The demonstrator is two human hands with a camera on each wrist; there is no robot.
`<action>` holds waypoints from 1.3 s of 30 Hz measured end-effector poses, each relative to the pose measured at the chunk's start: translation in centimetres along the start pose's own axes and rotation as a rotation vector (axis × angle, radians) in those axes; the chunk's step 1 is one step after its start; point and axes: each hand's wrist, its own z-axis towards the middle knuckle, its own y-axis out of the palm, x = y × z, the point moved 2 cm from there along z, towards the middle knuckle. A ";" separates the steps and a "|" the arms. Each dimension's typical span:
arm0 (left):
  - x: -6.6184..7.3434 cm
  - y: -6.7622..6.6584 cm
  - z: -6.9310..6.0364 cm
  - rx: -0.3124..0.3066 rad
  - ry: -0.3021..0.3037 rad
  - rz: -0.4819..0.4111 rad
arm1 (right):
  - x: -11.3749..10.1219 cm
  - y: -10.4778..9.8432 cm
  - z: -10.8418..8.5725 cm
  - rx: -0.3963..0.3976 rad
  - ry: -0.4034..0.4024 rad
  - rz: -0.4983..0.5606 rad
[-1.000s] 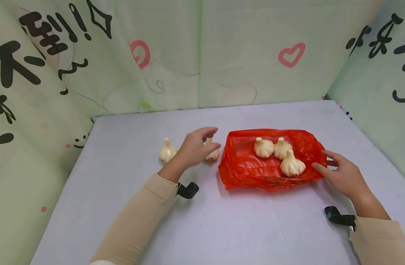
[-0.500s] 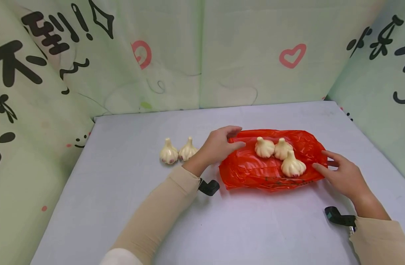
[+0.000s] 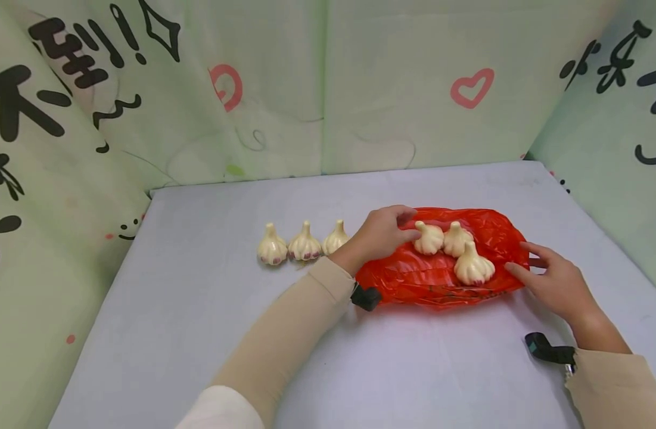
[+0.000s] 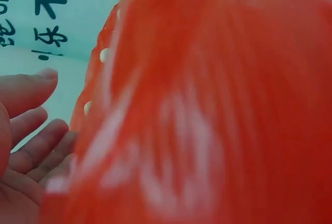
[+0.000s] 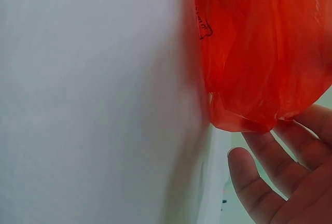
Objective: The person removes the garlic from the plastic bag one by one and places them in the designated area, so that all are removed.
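Observation:
My left hand [image 3: 384, 233] reaches over the left side of a red plastic bag [image 3: 408, 271], thumb and fingers spread apart. Its fingertips are close to a garlic bulb [image 3: 428, 238] in the bag; I cannot tell whether they touch. Beside that bulb lie a second garlic bulb [image 3: 457, 239] and a nearer one [image 3: 473, 265]. At the bag's right edge is my right hand [image 3: 558, 286], its fingers relaxed against the plastic. In the right wrist view the thumb [image 5: 244, 167] stands apart from the bag [image 5: 254, 68]. Red plastic fills most of the left wrist view.
Left of the bag, a row of three garlic bulbs stands on the white table: a left one [image 3: 271, 245], a middle one [image 3: 305, 243] and a right one [image 3: 335, 238], partly behind my left hand. A printed curtain [image 3: 381, 89] hangs behind the table.
My left hand has moved right, from the bulb on the table to over the bag, uncovering the row of garlic. The right hand has stayed at the bag's edge.

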 end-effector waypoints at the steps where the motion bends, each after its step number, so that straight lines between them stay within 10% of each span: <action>1: 0.1 0.2 0.2 -0.004 -0.002 0.003 | 0.0 0.0 0.0 0.000 0.001 0.000; 17: 0.2 2.8 1.7 0.033 -0.120 0.016 | 0.2 0.0 0.1 -0.008 -0.002 -0.001; 39: -0.9 3.4 1.9 0.145 -0.113 -0.001 | 0.2 -0.2 0.2 -0.003 0.007 -0.006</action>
